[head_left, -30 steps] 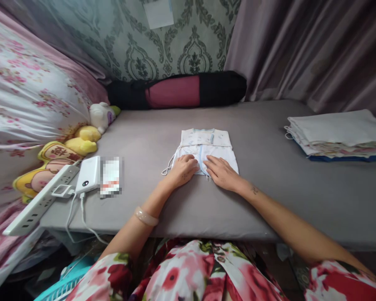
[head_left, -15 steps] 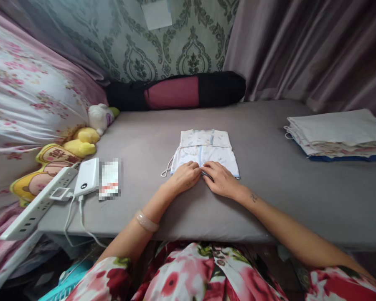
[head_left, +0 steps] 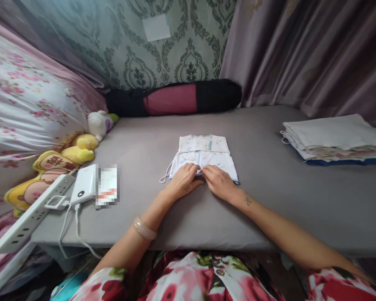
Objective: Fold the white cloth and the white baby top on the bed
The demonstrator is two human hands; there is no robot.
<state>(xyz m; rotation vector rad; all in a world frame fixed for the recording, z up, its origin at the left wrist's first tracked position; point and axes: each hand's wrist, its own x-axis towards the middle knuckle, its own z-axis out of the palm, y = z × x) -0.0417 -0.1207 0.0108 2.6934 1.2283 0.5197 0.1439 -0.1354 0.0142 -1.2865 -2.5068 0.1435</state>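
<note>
A small white baby shirt [head_left: 203, 144] with blue trim and a faint print lies on the grey sheet, its upper part folded over. White tie strings [head_left: 165, 174] stick out at its left side. At the near edge, my left hand [head_left: 185, 179] rests with bent fingers on the cloth and its thumb stretched apart toward the right. Beside it, my right hand [head_left: 219, 180] has its fingers closed at the same edge, the thumb hidden beneath. The fingertips of both hands almost meet at the shirt's middle.
A stack of folded cloths [head_left: 332, 138] lies on the right of the grey bed [head_left: 257, 217]. At left are a power strip [head_left: 34, 213], a white power bank [head_left: 84, 183] with cables, a blurred packet [head_left: 107, 186] and plush toys [head_left: 81, 148]. A long black-and-red bag [head_left: 172, 99] lies along the wall.
My left thumb has come out from under the hand and spread to the right. My right hand's fingers have shifted slightly at the hem. The whole view has tilted up a little.
</note>
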